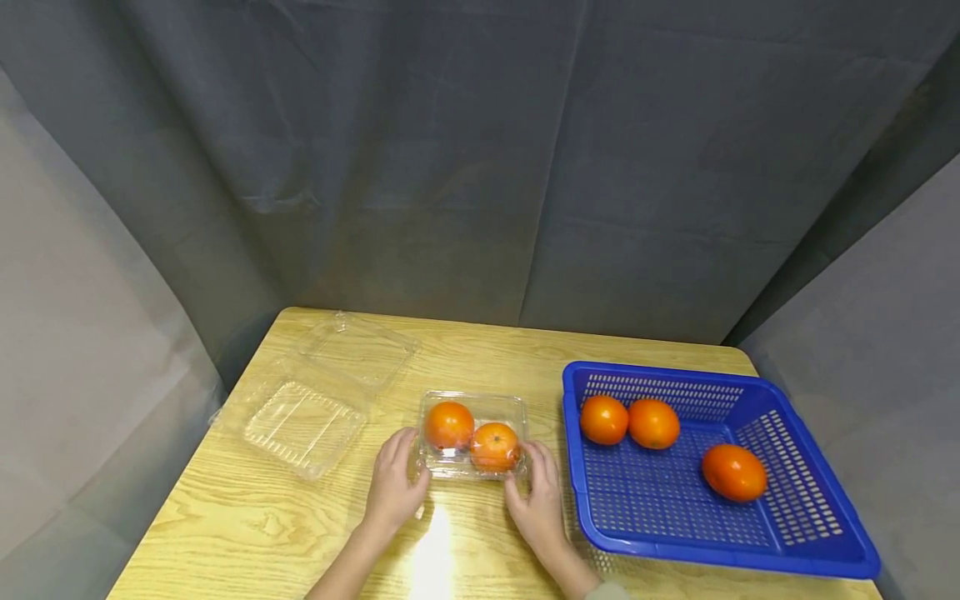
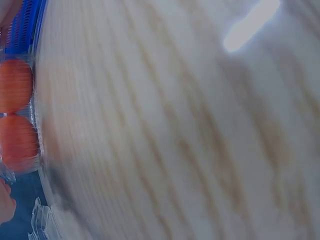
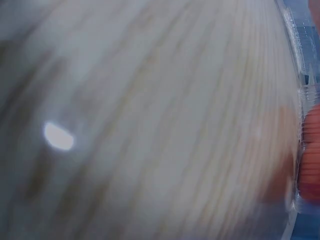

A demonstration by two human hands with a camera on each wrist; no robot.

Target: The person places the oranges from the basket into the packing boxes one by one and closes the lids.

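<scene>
Holding a clear clamshell box (image 1: 472,437) steady from both sides on the desk (image 1: 247,525)

Biggest thing is the blue basket (image 1: 817,533) on the right with three orange fruits (image 1: 653,423) loose inside. An empty open clamshell (image 1: 303,425) lies far left. Between them, the small box carries two fruits (image 1: 450,425), probably braced so it doesn't slide. Left hand (image 1: 393,483) and right hand (image 1: 536,500) flank it, fingers (image 1: 545,462) curled against its edges.

Orange fruit (image 1: 472,437); clear box (image 1: 471,402); blue perforated basket (image 1: 787,546); light wood-grain table (image 1: 247,525).
</scene>
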